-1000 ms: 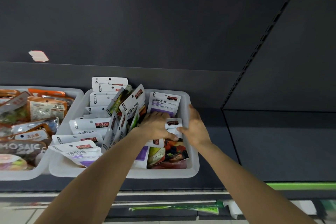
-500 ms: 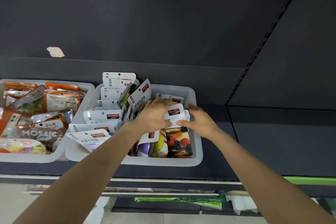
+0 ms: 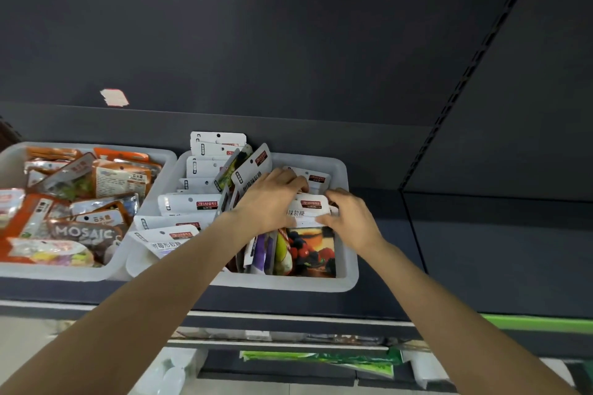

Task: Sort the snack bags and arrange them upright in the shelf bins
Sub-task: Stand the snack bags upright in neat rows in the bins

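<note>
Head view looks down onto a dark shelf (image 3: 449,253) that carries two white plastic bins side by side. The right bin (image 3: 348,269) holds white snack bags with red brand labels: a row standing upright along its left half (image 3: 205,167), a few leaning across the middle (image 3: 253,167), and one lying tipped over the front left rim (image 3: 163,242). In the front right part of this bin stands a bag with a berry picture (image 3: 313,252), next to purple and green bags packed on edge. The left bin (image 3: 106,269) is filled with orange and brown snack bags (image 3: 83,231) heaped at mixed angles, one printed MOSAIC. Both arms reach into the right bin. The left hand (image 3: 268,199) lies over the bags with its fingers curled around the top of a white bag (image 3: 309,208). The right hand (image 3: 351,218) meets the same bag from the right, thumb and fingers pinching its top edge. A pale torn sticker (image 3: 114,97) sits on the dark back panel above the bins.
</note>
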Tool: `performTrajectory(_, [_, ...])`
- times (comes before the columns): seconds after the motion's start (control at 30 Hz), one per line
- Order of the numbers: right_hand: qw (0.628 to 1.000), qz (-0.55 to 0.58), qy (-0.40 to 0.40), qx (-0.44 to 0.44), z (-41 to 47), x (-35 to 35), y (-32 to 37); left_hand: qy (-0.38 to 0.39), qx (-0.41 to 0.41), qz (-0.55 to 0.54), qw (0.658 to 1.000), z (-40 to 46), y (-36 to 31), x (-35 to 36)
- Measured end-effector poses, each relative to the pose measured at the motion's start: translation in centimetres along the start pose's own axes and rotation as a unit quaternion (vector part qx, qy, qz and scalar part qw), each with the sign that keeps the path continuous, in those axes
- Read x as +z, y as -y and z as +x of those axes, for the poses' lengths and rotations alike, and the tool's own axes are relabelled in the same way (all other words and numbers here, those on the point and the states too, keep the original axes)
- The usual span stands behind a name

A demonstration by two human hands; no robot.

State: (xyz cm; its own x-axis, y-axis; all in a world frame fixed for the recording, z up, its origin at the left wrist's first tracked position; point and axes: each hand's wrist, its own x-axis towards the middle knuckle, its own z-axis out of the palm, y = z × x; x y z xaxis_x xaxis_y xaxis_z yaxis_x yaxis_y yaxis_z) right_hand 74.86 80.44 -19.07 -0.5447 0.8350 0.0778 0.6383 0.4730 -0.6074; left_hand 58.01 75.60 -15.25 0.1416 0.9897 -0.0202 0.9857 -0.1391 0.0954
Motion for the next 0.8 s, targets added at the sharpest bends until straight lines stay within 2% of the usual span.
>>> performTrajectory(0.07, [0.995, 0.044, 0.086, 0.030, 0.4, -1.0, -0.5, 0.036, -0.012, 0.012, 0.999, 0.0, 0.1, 0.1])
performTrajectory(0.13, [0.987, 0.090, 0.123, 0.041, 0.6, -2.0, -1.0, 0.040, -0.016, 0.001, 0.999, 0.0, 0.4, 0.1])
performTrajectory(0.27, [0.976, 0.174, 0.124, 0.048, 0.6, -2.9, -1.2, 0.049, -0.032, -0.054, 0.997, -0.6, 0.9, -0.5])
performTrajectory(0.37, [0.962, 0.214, 0.167, 0.038, 0.2, -3.0, -0.6, 0.060, -0.027, -0.091, 0.994, -1.2, 1.2, -1.0])
performTrajectory(0.47, [0.953, 0.250, 0.162, 0.056, 0.0, -3.1, -0.6, 0.058, -0.008, -0.058, 0.997, -1.7, 1.1, -0.8])
performTrajectory(0.57, [0.962, 0.217, 0.155, 0.057, -0.1, -2.9, -0.5, 0.037, -0.013, -0.009, 0.999, -2.2, 1.0, 0.4])
performTrajectory(0.67, [0.977, 0.161, 0.135, 0.042, -0.5, -1.9, -0.1, 0.011, -0.033, -0.038, 0.999, -2.5, 1.0, 0.9])
performTrajectory(0.8, [0.978, 0.154, 0.134, 0.037, -1.2, -1.7, 0.2, 0.033, -0.021, -0.028, 0.999, -3.3, 1.3, 0.3])
